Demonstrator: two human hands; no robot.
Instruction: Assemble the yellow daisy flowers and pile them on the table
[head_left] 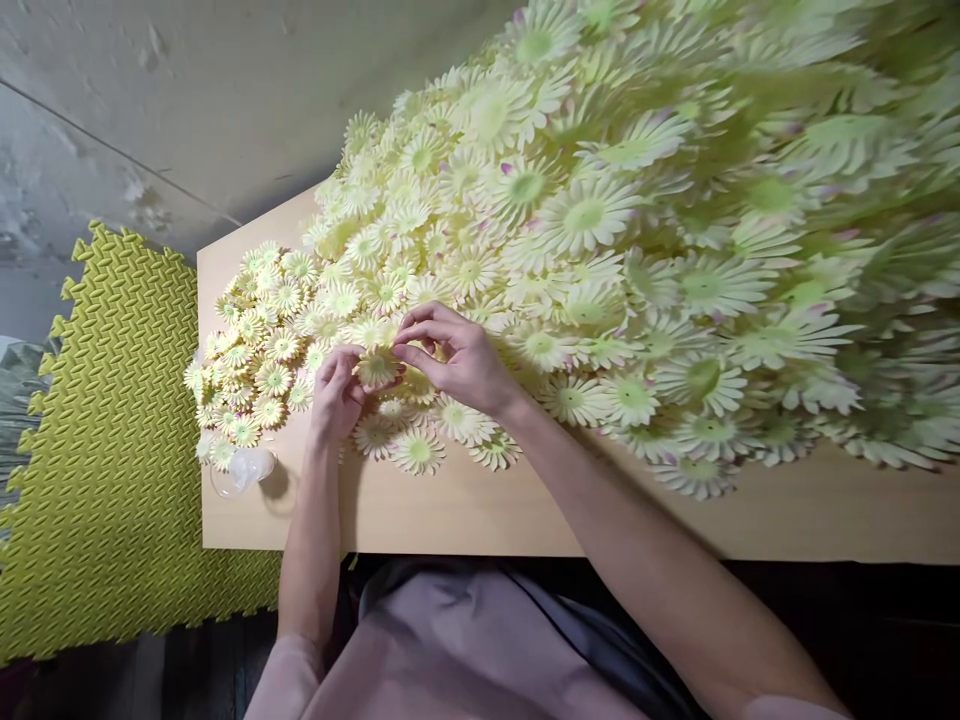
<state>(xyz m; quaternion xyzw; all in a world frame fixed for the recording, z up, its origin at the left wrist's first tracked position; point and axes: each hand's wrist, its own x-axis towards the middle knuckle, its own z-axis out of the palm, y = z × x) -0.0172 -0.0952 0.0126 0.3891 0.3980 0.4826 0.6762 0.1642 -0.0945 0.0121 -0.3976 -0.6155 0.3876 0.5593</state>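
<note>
A huge heap of pale yellow artificial daisy flowers (585, 220) covers most of a light wooden table (465, 515). My left hand (336, 392) and my right hand (457, 355) meet over the heap's near edge. Both pinch one daisy flower head (377, 368) between their fingertips, the left from its left side, the right from above and right. Loose flowers lie flat on the table just below my hands.
A small clear plastic piece (244, 470) lies near the table's left corner. A yellow-green foam puzzle mat (112, 450) covers the floor to the left. Grey concrete floor (187, 90) lies beyond. The heap rises high at the right.
</note>
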